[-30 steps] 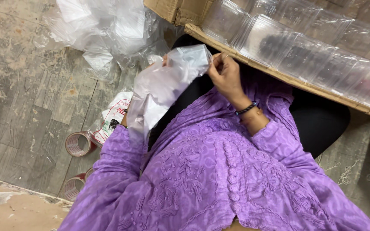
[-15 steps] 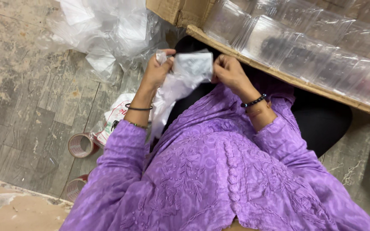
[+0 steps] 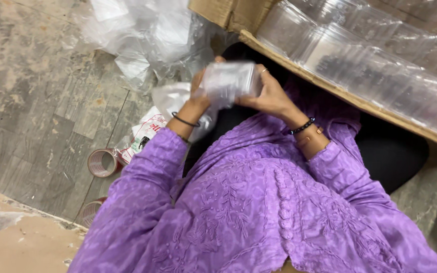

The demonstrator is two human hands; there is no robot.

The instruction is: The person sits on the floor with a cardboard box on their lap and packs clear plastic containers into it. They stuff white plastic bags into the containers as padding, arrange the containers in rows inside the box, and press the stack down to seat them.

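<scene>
Clasping a clear plastic box [image 3: 228, 80], both hands' grip stays closed.

The floor [image 3: 36, 101] is laid with grey, wood-look planks, worn and blotched with pale patches. At its lower left edge it gives way to a tan, rougher strip [image 3: 11, 242] with chipped spots. A heap of crumpled clear plastic bags [image 3: 142, 35] lies on the planks at the top. Below it a white printed bag [image 3: 145, 134] with red and black marks lies flat, partly hidden by a purple sleeve. Just beside that bag a roll of brown tape [image 3: 102, 162] rests on its side, and a second tape roll [image 3: 91, 212] sits nearer the tan strip, half covered. To the right, a cardboard box [image 3: 330, 86] packed with clear plastic containers [image 3: 380, 60] stands on the floor.
</scene>
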